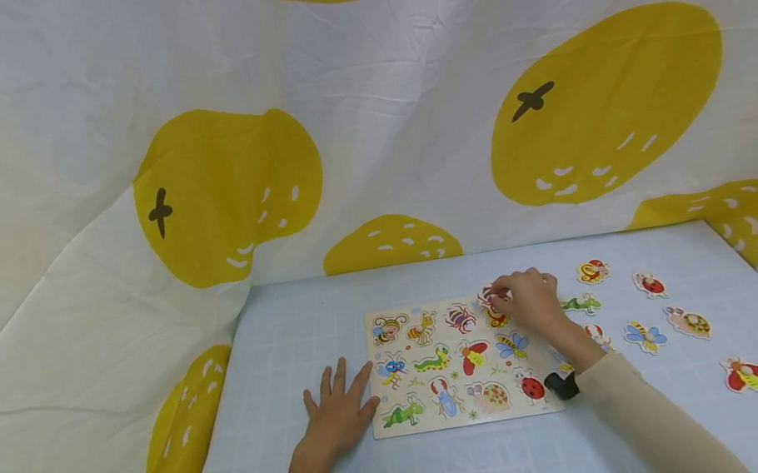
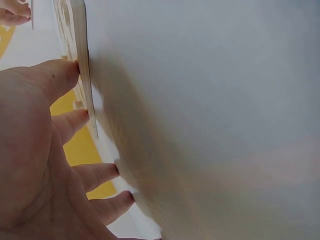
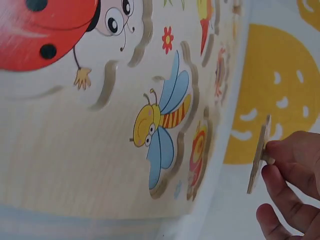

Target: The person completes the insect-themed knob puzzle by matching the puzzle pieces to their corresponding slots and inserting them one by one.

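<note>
A wooden insect puzzle board (image 1: 413, 430) lies flat, printed with bugs in cut-out recesses. My left hand (image 1: 338, 414) is spread at its left side; in the left wrist view the thumb (image 2: 65, 77) and a fingertip touch the board's edge. Over the board's upper right corner, my right hand (image 1: 531, 303) pinches a puzzle piece (image 3: 257, 159) by the small knob on its back. From the head view, this piece shows a striped spider-like picture, partly covered by the fingers. Below it in the right wrist view are the dragonfly recess (image 3: 160, 120) and the ladybug recess (image 3: 50, 30).
Loose pieces lie to the right: a snail (image 1: 688, 322), a dragonfly (image 1: 645, 337), a ladybug (image 1: 650, 285), a grasshopper (image 1: 583, 305), a red-and-yellow winged bug (image 1: 747, 375) and others, some partly behind the right forearm. A patterned white curtain (image 1: 400, 140) hangs behind the table.
</note>
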The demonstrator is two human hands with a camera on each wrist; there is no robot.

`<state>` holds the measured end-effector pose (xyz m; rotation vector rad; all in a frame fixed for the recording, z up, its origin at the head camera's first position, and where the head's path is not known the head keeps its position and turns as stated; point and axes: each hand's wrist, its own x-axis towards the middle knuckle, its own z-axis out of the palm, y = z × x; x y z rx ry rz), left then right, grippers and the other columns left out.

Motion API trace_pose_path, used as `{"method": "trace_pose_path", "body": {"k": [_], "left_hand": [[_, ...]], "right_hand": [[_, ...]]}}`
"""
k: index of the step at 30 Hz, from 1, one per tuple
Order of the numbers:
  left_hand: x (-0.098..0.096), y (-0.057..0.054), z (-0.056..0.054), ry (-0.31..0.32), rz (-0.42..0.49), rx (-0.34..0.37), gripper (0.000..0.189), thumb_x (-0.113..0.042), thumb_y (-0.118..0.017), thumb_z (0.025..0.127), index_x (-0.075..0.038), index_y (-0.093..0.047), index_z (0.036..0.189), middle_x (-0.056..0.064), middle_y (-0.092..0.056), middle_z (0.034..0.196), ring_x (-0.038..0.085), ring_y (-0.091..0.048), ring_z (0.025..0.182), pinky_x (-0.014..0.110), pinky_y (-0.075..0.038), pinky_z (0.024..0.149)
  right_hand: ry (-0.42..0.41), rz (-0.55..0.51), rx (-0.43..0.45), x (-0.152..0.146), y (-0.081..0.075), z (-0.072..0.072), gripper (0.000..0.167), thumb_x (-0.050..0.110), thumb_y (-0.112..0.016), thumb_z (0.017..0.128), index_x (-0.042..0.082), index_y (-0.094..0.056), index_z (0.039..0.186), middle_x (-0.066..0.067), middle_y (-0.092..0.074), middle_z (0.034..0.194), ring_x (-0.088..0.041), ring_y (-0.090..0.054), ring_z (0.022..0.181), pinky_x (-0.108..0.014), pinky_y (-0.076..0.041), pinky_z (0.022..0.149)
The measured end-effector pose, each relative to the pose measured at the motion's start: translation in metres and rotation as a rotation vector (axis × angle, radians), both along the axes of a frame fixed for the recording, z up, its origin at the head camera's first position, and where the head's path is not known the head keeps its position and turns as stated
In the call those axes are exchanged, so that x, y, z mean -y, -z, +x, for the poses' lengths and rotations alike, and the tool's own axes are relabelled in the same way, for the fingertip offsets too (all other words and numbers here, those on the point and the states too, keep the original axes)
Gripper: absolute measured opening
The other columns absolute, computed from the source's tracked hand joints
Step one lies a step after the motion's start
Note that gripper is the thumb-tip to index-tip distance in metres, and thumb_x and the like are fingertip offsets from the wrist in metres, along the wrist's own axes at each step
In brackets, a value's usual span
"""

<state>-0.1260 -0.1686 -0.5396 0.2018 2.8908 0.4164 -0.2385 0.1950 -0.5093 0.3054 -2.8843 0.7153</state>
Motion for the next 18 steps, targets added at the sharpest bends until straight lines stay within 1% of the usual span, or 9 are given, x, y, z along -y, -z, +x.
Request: {"method": "trace_pose_path", "body": {"k": [4,10,18], "left_hand": [[0.0,0.001,0.0,-0.002,-0.005,0.001,0.062,-0.045,-0.056,0.101,-0.026,-0.036,0.157,0.02,-0.017,0.164,0.046,-0.008,0.149,0.078,-0.007,0.106],[-0.001,0.002,0.0,-0.002,-0.008,0.008,0.062,-0.046,-0.056,0.101,-0.027,-0.036,0.157,0.02,-0.018,0.164,0.046,-0.009,0.148,0.078,-0.007,0.106],[0.0,0.003,-0.001,0.0,-0.018,0.006,0.062,-0.047,-0.056,0.101,-0.027,-0.036,0.157,0.019,-0.018,0.164,0.046,-0.009,0.148,0.078,-0.007,0.106]], "right_hand": [[-0.03,-0.005,-0.001,0.01,0.0,0.001,0.015,0.021,-0.076,0.09,0.01,-0.078,0.099,-0.004,-0.072,0.091,-0.031,-0.055,0.09,-0.07,-0.027,0.095],[-0.059,0.004,-0.025,0.026,0.003,0.001,0.011,0.02,-0.077,0.088,0.012,-0.078,0.095,-0.002,-0.072,0.088,-0.03,-0.056,0.087,-0.071,-0.028,0.096],[-0.07,0.026,-0.003,0.045,0.013,-0.004,0.009,0.021,-0.074,0.089,0.014,-0.078,0.093,0.001,-0.07,0.084,-0.028,-0.054,0.085,-0.069,-0.027,0.098]]}}
